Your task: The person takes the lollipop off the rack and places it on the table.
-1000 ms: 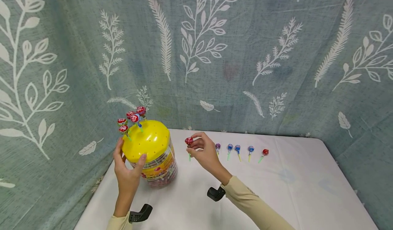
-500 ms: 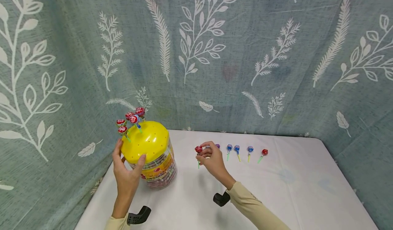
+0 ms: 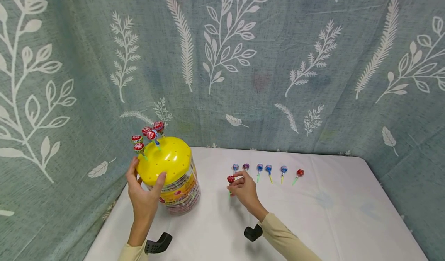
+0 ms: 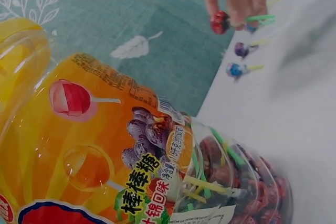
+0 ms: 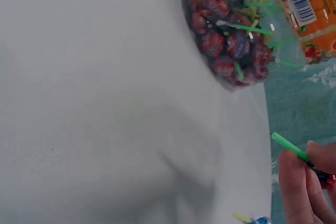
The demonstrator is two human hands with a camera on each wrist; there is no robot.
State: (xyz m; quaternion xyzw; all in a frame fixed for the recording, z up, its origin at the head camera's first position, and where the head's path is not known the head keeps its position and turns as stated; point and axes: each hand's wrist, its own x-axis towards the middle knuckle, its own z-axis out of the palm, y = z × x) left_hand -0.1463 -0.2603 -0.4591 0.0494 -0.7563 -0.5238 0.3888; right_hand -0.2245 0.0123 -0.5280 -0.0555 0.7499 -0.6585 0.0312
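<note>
On the left of the head view stands a clear jar (image 3: 189, 189) of lollipops with an orange label and a yellow lid (image 3: 170, 158) pierced with small holes. Several red-wrapped lollipops (image 3: 139, 147) stick up from the lid's far left side. My left hand (image 3: 143, 201) grips the jar at its top, thumb in front and fingers on the left side. My right hand (image 3: 247, 191) pinches a red lollipop (image 3: 231, 179), head up, above the table; its green stick (image 5: 287, 145) shows in the right wrist view. Jar and lollipop are apart.
Right of the jar, a row of loose lollipops lies on the white tablecloth (image 3: 326, 222): blue ones (image 3: 260, 168), a purple one (image 3: 246, 166) and a red one (image 3: 300, 173). A green leaf-patterned curtain (image 3: 257, 79) hangs behind and at the sides.
My right hand has moved right and down, away from the jar, with the red lollipop still pinched. A blue lollipop behind it has come into sight. My left hand stays on the jar.
</note>
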